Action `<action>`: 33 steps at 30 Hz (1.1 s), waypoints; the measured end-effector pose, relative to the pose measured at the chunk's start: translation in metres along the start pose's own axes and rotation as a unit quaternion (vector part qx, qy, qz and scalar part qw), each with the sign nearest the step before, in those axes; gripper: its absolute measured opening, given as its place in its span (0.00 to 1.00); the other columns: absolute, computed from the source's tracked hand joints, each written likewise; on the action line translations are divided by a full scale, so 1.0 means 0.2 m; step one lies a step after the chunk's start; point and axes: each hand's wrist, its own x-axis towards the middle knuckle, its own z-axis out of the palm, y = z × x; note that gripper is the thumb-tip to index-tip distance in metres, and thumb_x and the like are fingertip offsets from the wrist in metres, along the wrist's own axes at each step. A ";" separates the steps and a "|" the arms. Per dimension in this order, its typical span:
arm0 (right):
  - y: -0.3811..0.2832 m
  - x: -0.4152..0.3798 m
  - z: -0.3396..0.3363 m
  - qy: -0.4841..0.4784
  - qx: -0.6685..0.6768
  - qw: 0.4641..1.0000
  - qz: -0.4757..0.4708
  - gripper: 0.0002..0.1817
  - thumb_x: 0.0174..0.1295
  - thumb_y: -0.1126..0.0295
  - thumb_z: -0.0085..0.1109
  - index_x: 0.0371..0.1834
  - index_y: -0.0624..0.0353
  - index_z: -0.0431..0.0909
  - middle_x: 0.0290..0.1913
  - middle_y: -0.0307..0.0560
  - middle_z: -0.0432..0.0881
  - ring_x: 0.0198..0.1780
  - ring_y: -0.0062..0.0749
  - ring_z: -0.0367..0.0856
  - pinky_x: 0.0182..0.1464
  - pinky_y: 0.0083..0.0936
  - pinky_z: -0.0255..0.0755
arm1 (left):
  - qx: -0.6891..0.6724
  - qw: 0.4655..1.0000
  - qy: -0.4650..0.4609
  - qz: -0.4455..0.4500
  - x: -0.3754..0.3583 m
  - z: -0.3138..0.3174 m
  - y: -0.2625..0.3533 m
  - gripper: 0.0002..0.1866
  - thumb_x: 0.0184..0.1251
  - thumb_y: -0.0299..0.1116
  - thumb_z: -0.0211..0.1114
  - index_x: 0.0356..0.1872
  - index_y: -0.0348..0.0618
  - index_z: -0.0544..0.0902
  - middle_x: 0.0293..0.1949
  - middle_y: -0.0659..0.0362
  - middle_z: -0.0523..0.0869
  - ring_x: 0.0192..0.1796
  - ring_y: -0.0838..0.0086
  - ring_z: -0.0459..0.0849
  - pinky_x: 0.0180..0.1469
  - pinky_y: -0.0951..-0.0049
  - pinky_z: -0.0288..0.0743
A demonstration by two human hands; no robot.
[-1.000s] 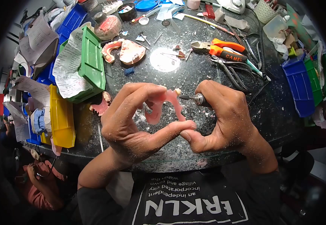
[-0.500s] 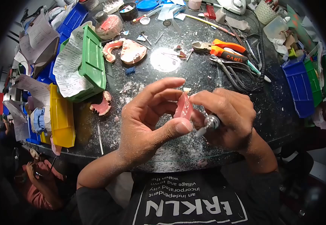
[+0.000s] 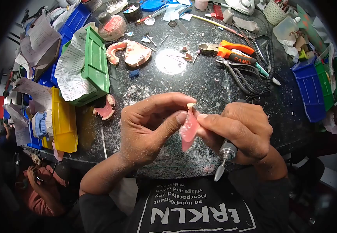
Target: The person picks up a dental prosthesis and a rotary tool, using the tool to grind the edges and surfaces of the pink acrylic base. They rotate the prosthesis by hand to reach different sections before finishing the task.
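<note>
Between my hands is a pink denture (image 3: 190, 132), turned edge-on, with a pale tooth at its upper end and white dust on its surface. My left hand (image 3: 147, 126) pinches it near the top between thumb and forefinger. Fingertips of my right hand (image 3: 243, 128) also touch its right side. That same hand keeps a rotary handpiece (image 3: 228, 150) in its palm and curled fingers, the grey bur pointing down toward my shirt and apart from the denture. Most of the handpiece body is hidden by the hand.
White dust covers the dark table (image 3: 137, 91). Left stand a green bin (image 3: 97, 62), a yellow bin (image 3: 63, 120), another denture (image 3: 105, 108) and a dental cast (image 3: 137, 53). Orange-handled pliers (image 3: 234, 52) lie at the back right, near a blue bin (image 3: 310, 91). Another person (image 3: 40, 186) sits lower left.
The denture has tipped, its lower end now hanging below my left thumb. My right hand has shifted slightly right and down, and the bur has swung downward, away from the denture.
</note>
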 end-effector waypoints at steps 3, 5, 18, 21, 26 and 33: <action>0.00 -0.01 0.01 0.013 -0.002 1.000 -0.006 0.16 0.51 0.77 0.76 0.43 0.66 0.83 0.21 0.43 0.80 0.16 0.23 0.75 0.17 0.21 0.63 | -0.004 1.000 -0.008 -0.011 0.00 0.00 0.00 0.14 0.71 0.19 0.62 0.55 0.31 0.81 0.47 0.52 0.88 0.51 0.74 0.86 0.56 0.73 0.80; 0.00 0.00 0.01 0.012 -0.002 1.000 -0.005 0.16 0.51 0.77 0.77 0.43 0.66 0.83 0.21 0.43 0.80 0.16 0.23 0.75 0.17 0.21 0.63 | -0.012 1.000 -0.006 -0.007 0.00 0.01 -0.01 0.14 0.72 0.19 0.61 0.56 0.31 0.81 0.47 0.52 0.88 0.51 0.74 0.86 0.56 0.73 0.80; 0.05 0.02 -0.02 -0.008 -0.036 0.992 0.120 0.27 0.49 0.48 0.77 0.29 0.61 0.76 0.22 0.44 0.75 0.17 0.31 0.75 0.19 0.29 0.68 | -0.030 0.999 0.015 0.010 -0.01 0.00 0.02 0.14 0.68 0.20 0.67 0.54 0.31 0.81 0.44 0.53 0.89 0.48 0.74 0.87 0.54 0.73 0.81; 0.04 0.02 -0.04 -0.099 -0.067 0.975 0.186 0.29 0.45 0.45 0.77 0.24 0.59 0.72 0.19 0.44 0.72 0.17 0.35 0.74 0.20 0.32 0.68 | 0.028 0.998 0.048 0.015 -0.02 0.03 0.05 0.14 0.67 0.19 0.67 0.52 0.30 0.81 0.42 0.52 0.89 0.45 0.75 0.88 0.51 0.74 0.81; 0.05 0.00 -0.01 -0.118 -0.078 0.969 0.201 0.27 0.44 0.47 0.77 0.23 0.58 0.72 0.18 0.43 0.71 0.17 0.37 0.75 0.20 0.33 0.68 | 0.140 0.989 0.040 0.024 -0.02 0.05 0.09 0.13 0.67 0.19 0.65 0.51 0.29 0.81 0.39 0.54 0.87 0.41 0.76 0.87 0.45 0.76 0.82; 0.04 0.00 -0.01 -0.115 -0.079 0.973 0.186 0.28 0.43 0.46 0.77 0.24 0.57 0.73 0.19 0.43 0.72 0.18 0.37 0.76 0.21 0.34 0.69 | 0.157 0.986 0.015 0.058 -0.02 0.03 0.08 0.13 0.65 0.16 0.65 0.51 0.28 0.81 0.40 0.52 0.86 0.41 0.75 0.86 0.44 0.77 0.80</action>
